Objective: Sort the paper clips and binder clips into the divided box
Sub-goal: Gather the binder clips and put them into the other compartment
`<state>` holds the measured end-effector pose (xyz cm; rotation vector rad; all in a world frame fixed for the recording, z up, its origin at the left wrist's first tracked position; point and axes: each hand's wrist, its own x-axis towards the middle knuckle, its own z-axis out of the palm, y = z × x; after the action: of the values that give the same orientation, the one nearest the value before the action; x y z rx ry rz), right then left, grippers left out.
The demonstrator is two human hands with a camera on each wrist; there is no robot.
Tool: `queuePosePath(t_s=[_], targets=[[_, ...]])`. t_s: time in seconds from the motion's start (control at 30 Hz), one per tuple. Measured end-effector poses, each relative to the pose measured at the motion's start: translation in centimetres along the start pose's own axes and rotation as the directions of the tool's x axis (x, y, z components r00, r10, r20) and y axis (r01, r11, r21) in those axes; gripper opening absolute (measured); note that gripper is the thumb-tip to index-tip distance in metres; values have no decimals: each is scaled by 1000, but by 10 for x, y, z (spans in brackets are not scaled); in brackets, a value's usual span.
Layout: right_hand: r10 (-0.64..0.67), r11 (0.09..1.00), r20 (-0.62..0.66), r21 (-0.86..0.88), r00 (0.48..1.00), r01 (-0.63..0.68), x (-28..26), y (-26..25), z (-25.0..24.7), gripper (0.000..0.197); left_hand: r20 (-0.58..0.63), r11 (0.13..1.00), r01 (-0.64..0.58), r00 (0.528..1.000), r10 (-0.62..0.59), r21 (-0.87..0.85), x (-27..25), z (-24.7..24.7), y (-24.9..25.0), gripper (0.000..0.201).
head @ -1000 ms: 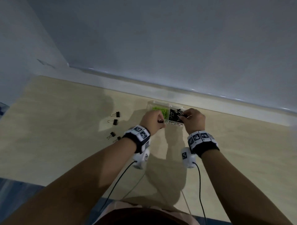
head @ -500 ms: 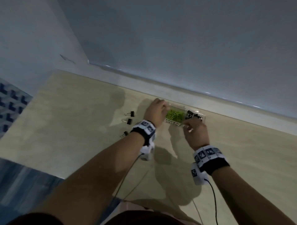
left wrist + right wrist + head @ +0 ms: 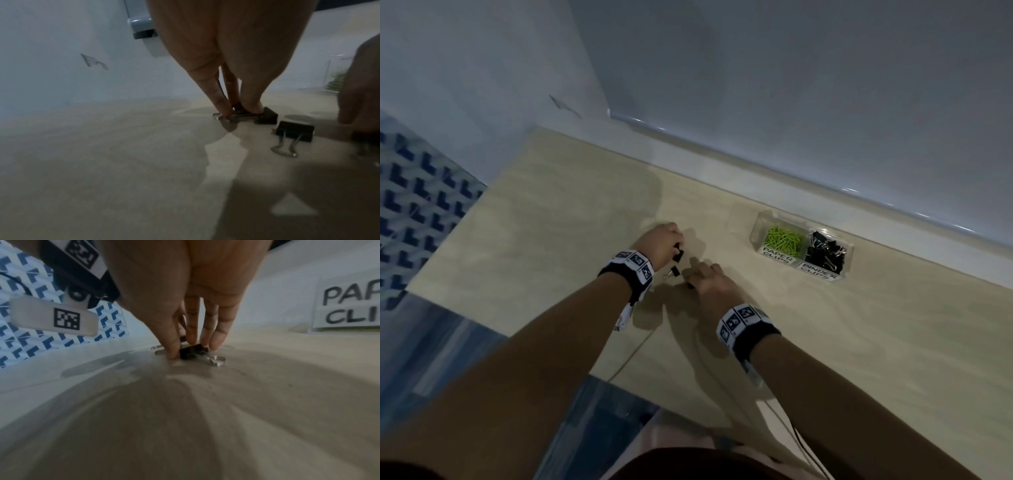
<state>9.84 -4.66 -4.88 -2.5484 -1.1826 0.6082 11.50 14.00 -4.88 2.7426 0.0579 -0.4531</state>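
Three loose binder clips (image 3: 295, 132), one divided box (image 3: 756, 233)

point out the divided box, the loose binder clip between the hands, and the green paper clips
divided box (image 3: 756, 229), head view, clear left wall
loose binder clip (image 3: 295, 133), left wrist view, black body
green paper clips (image 3: 784, 239), head view, middle of pile

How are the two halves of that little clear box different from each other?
The paper clip compartment holds thin lime-green wire clips; the binder clip compartment holds chunkier black clips with silver handles. Their labels read PAPER CLIPS and BINDER CLIPS. Both are halves of the same divided box, side by side.
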Motion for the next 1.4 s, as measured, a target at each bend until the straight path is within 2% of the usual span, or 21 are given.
queuePosePath(t_s=[0.1,0.2,0.33,0.4,0.47,0.57,0.63,0.73,0.83,1.0,1.1,1.2,1.3,1.4], targets=[[33,999,24,17,999,-34,-8,11,7,42,-109,994,67,991,-77,-86,-13,4,-8,14],[46,998,-91,51,995,-42,-21,13,5,24,-152,983,89,982,-114,-162,-23,5,-14,8],[116,983,-132,161,984,-94,-26,9,-7,25,-219,963,63,968,-123,-263,-29,4,-16,13],[131,977,-128,185,983,-107,-21,6,-10,27,-178,965,46,980,-95,-259,-31,5,-12,25],[84,987,-87,146,993,-71,-16,0,-8,30,-114,974,48,991,-75,-220,-33,9,-6,32],[36,997,10,66,999,-36,-16,-3,0,39,-70,979,86,993,-100,-186,-36,16,-3,26],[29,999,34,27,999,-30,-21,1,5,35,-70,982,100,991,-112,-160,-39,18,-3,26],[-21,999,-33,-36,999,20,-32,8,11,34,-93,981,130,985,-145,-143,-42,19,-3,24],[-14,999,-51,-41,999,11,-43,14,10,39,-112,969,175,974,-196,-172,-46,20,-1,18],[-13,1000,-61,-18,998,11,-51,18,10,35,-56,957,184,978,-201,-226,-55,19,5,23],[38,999,-50,-10,998,-38,-55,20,9,36,-30,947,197,977,-211,-255,-60,20,9,22],[99,995,-83,36,992,-96,-59,20,8,36,-12,918,254,963,-270,-304,-63,22,16,22],[194,980,-19,53,981,-193,-62,22,5,37,-7,894,308,945,-328,-325,-63,26,25,28],[314,940,47,125,948,-317,-65,25,0,42,-35,888,335,931,-363,-315,-61,31,36,24]])
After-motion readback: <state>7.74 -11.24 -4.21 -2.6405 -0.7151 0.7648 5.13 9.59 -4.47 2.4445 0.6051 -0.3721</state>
